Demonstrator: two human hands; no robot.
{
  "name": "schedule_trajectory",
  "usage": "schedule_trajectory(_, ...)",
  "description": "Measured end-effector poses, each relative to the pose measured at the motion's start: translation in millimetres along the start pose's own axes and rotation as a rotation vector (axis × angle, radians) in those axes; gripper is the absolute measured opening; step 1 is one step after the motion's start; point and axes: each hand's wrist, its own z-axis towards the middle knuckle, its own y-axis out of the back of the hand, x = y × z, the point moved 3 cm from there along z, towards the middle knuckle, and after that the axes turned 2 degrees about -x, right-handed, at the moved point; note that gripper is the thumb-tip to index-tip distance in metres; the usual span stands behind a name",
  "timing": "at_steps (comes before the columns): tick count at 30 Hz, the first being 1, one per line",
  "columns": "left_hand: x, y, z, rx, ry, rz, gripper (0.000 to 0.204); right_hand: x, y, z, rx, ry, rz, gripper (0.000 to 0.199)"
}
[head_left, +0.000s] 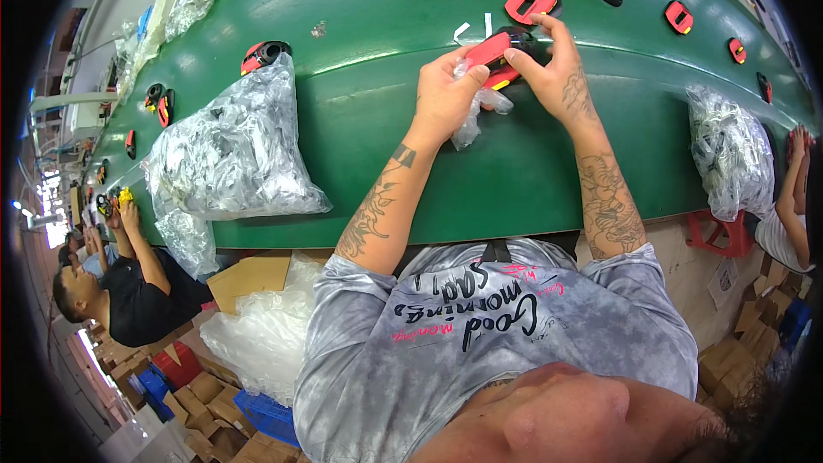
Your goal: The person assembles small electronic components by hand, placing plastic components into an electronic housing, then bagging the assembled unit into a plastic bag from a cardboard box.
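Handling: one red-and-black unit (489,50) is between both hands over the bench (360,103), out in front of the person's chest.
Left fingers: the left hand (446,90) pinches the unit's left side, thumb against it, the other fingers mostly hidden.
Right fingers: the right hand (559,69) grips the black end, thumb pressed near the red face; the index finger is bent and raised, and I cannot tell what the hidden fingers do.
Clear film: the film (467,130) is bunched under the left thumb and hangs below the unit; whether it surrounds the unit, I cannot tell.
Step in hand: apparently a two-handed handling of unit and film together.
Next move: would seem to call for a steady left pinch, leaving the right fingers free to work film or unit.
Far side: two white strips (463,32) lie just beyond the hands, with another red-and-black piece (532,2) close behind them, limiting forward reach.
Left room: bare green surface separates the left forearm from a bulky clear bag (240,146).
Right room: a wider bare stretch runs to a second filled bag (729,150) near the bench's edge.
Near edge: it passes under the forearms, with bare surface between it and the hands.
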Motion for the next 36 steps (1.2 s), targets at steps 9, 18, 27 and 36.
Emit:
schedule_trajectory(9,2.9,-6.0,-3.9,-0.016,-0.060,0.030,0.038,-27.6,-25.5,-5.6,0.251,-0.283,0.527,0.070)
schedule_trajectory(18,0.1,-5.3,-3.4,-0.031,-0.105,0.038,0.040,-23.3,-30.8,-4.9,0.319,-0.452,0.716,0.064)
schedule_trajectory(27,2.9,6.2,3.4,0.085,-0.008,-0.161,0.040,-33.2,-19.1,0.0,0.387,-0.324,1.021,0.054)
schedule_trajectory(36,12.0,-0.2,-3.7,-0.183,-0.157,0.062,0.034,-25.9,-26.5,0.2,0.328,-0.389,0.876,0.048)
